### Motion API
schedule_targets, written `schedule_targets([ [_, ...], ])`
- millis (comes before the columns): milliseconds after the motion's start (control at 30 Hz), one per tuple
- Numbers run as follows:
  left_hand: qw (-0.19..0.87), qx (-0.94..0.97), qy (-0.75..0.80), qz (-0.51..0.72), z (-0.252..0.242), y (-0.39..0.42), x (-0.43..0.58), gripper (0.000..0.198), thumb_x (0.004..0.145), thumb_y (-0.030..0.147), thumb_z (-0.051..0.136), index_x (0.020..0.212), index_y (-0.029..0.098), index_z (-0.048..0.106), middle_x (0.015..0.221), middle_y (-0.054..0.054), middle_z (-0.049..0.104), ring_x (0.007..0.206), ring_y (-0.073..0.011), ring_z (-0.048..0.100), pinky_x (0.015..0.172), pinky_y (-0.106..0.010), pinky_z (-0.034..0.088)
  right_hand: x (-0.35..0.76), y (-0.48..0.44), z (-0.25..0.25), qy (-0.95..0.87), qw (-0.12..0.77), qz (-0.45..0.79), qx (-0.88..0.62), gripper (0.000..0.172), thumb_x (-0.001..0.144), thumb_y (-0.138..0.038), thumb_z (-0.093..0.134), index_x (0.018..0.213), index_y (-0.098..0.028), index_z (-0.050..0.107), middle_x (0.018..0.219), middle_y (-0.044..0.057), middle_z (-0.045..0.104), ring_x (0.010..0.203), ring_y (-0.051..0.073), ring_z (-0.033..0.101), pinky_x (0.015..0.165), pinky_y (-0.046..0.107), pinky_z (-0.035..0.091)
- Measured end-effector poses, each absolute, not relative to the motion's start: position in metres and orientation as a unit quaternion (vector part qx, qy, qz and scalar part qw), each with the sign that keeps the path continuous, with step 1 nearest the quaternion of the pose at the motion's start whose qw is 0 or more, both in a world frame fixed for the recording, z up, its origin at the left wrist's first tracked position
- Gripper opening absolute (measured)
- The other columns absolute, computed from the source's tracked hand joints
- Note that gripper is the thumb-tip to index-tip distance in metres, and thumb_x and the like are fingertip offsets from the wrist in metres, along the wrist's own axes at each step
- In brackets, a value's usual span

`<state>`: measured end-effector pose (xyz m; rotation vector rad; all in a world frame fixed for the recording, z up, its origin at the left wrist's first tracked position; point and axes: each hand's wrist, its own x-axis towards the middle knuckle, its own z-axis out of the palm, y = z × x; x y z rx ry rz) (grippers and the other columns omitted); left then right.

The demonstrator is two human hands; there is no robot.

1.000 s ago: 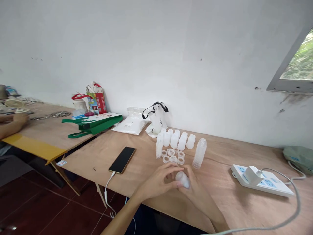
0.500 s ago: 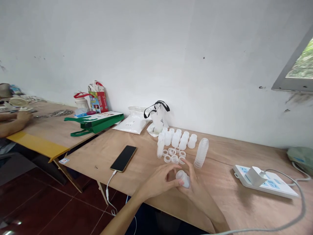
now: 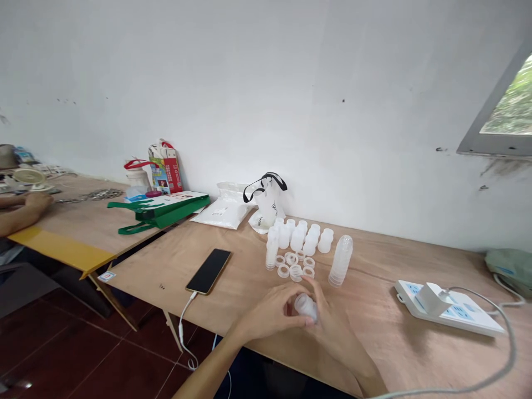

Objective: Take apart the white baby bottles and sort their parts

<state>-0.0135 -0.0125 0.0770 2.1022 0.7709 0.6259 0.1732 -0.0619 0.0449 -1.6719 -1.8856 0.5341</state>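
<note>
A small translucent plastic bottle (image 3: 306, 306) is held just above the table's near edge, tilted with its round mouth up and to the left. My right hand (image 3: 332, 324) is wrapped round its right side. The fingers of my left hand (image 3: 272, 311) curl round the other side, the thumb pressed to the lower part. Just beyond my fingers lie several translucent plastic rings (image 3: 284, 271), some stacked. Behind these stand several waisted bottles (image 3: 325, 240) of the same cloudy plastic. A stack of clear domed covers (image 3: 341, 260) rises to the right, and a narrower stack (image 3: 271, 249) to the left.
A phone (image 3: 208, 270) on a white cable lies left of my hands. At right sits a power strip (image 3: 451, 310) with a plugged-in adapter. White bags (image 3: 226, 205) rest by the wall. On the neighbouring table are a green bag (image 3: 178, 209) and another person's arm (image 3: 25, 213).
The bottle has tipped a little to the left in my hands, and its mouth shows lower. My right index finger has shifted slightly left. The things on the table stay put.
</note>
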Motion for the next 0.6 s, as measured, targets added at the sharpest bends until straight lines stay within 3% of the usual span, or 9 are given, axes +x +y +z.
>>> schedule_targets([
  [167,0.407,0.788,0.372,0.274,0.065,-0.008,-0.009,0.037,0.083,0.055,0.075,0.087,0.020,0.066,0.078,0.003,0.065,0.070,-0.0152,0.055,0.063,-0.025,0.038,0.172,-0.060,0.040,-0.695,0.252,0.217,-0.637,0.072,0.087,-0.027,0.060,0.154,-0.031,0.033,0.104,0.005,0.076,0.087,0.027,0.075,0.073,0.032,0.052],
  [267,0.386,0.759,0.413,0.322,0.054,0.001,-0.007,0.038,0.088,0.057,0.068,0.084,0.019,0.062,0.071,0.004,0.060,0.067,-0.0150,0.054,0.062,-0.026,0.038,0.173,-0.060,0.040,-0.701,0.261,0.208,-0.631,0.071,0.088,-0.028,0.058,0.154,-0.031,0.031,0.119,0.008,0.073,0.101,0.029,0.073,0.080,0.036,0.054],
  [367,0.374,0.751,0.425,0.340,0.043,0.013,-0.009,0.035,0.087,0.053,0.069,0.101,0.021,0.064,0.074,0.004,0.062,0.068,-0.0162,0.056,0.065,-0.026,0.042,0.177,-0.062,0.041,-0.710,0.286,0.194,-0.613,0.067,0.089,-0.030,0.054,0.152,-0.028,0.029,0.143,0.011,0.059,0.126,0.029,0.062,0.097,0.041,0.052],
  [433,0.352,0.762,0.432,0.331,0.032,0.021,-0.012,0.036,0.088,0.048,0.069,0.114,0.023,0.064,0.084,0.002,0.067,0.073,-0.0182,0.059,0.071,-0.028,0.045,0.181,-0.064,0.041,-0.712,0.307,0.195,-0.601,0.059,0.092,-0.030,0.048,0.148,-0.026,0.031,0.146,0.011,0.054,0.132,0.026,0.057,0.104,0.041,0.049],
  [500,0.318,0.780,0.434,0.321,0.020,0.028,-0.015,0.037,0.091,0.039,0.064,0.125,0.024,0.062,0.105,-0.003,0.070,0.082,-0.0205,0.061,0.079,-0.032,0.048,0.183,-0.064,0.041,-0.692,0.334,0.201,-0.608,0.044,0.096,-0.033,0.043,0.139,-0.026,0.035,0.139,0.011,0.057,0.125,0.025,0.061,0.102,0.042,0.051],
  [600,0.294,0.795,0.433,0.307,0.003,0.034,-0.016,0.053,0.092,0.027,0.059,0.144,0.027,0.050,0.132,-0.008,0.062,0.094,-0.0229,0.063,0.089,-0.036,0.049,0.186,-0.062,0.039,-0.647,0.374,0.201,-0.633,0.030,0.100,-0.046,0.041,0.124,-0.027,0.041,0.125,0.009,0.063,0.109,0.026,0.068,0.092,0.042,0.055],
])
